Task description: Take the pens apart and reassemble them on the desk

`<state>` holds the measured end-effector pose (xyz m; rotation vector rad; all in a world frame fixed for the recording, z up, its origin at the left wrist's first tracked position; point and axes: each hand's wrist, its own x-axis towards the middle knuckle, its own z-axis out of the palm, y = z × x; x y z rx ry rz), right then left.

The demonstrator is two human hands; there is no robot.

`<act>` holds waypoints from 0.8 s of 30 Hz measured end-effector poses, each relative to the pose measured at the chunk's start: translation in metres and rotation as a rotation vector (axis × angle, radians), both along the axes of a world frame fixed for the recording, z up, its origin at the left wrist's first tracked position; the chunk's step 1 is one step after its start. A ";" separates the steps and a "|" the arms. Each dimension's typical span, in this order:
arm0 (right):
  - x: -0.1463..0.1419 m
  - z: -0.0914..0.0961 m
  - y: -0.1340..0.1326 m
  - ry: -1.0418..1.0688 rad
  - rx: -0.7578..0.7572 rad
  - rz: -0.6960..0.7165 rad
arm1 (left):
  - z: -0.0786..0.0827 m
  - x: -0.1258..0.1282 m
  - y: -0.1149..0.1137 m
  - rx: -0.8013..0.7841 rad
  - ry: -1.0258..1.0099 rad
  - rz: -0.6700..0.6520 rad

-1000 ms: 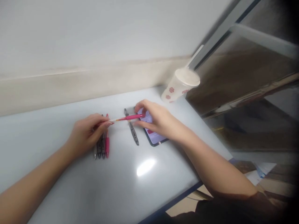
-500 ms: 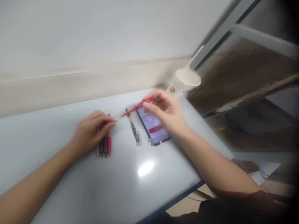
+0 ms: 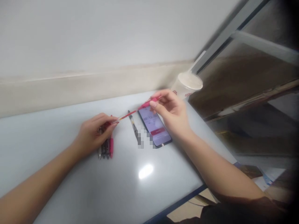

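My left hand (image 3: 97, 130) is closed in a pinch on the clear end of a thin pen refill (image 3: 128, 114), red along most of its visible length with a short yellow stretch. My right hand (image 3: 171, 113) holds a pinkish-red pen barrel (image 3: 148, 103) between thumb and fingers, tilted up to the right. The refill runs in line with the barrel and meets its lower end; whether it is inside cannot be seen. Under my left hand several pens lie side by side, among them a red pen (image 3: 111, 147) and a dark pen (image 3: 107, 149); their upper parts are partly hidden.
A dark pen with a clear barrel (image 3: 133, 123) lies between my hands. Beside it, a phone (image 3: 161, 137) showing a timer lies partly under my right hand. A white paper cup (image 3: 187, 85) stands at the table's back right, near the wall (image 3: 93, 84).
The view has shifted slightly. My right hand has moved a little to the right, and more of the barrel shows past its fingers. My left hand keeps its pinch on the refill.
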<state>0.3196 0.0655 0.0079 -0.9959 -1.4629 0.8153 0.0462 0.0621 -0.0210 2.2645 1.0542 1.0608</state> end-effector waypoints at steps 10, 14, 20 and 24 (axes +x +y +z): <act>0.008 0.010 0.004 0.004 -0.100 0.019 | 0.000 -0.002 -0.001 -0.044 0.017 -0.009; 0.007 0.009 0.004 0.013 -0.113 0.012 | 0.001 -0.002 -0.001 -0.057 0.014 -0.002; -0.001 -0.002 0.003 0.056 -0.183 0.172 | -0.001 -0.004 -0.002 -0.047 0.029 -0.012; -0.001 -0.002 0.001 -0.043 -0.243 0.316 | -0.004 -0.006 -0.003 -0.027 0.083 -0.037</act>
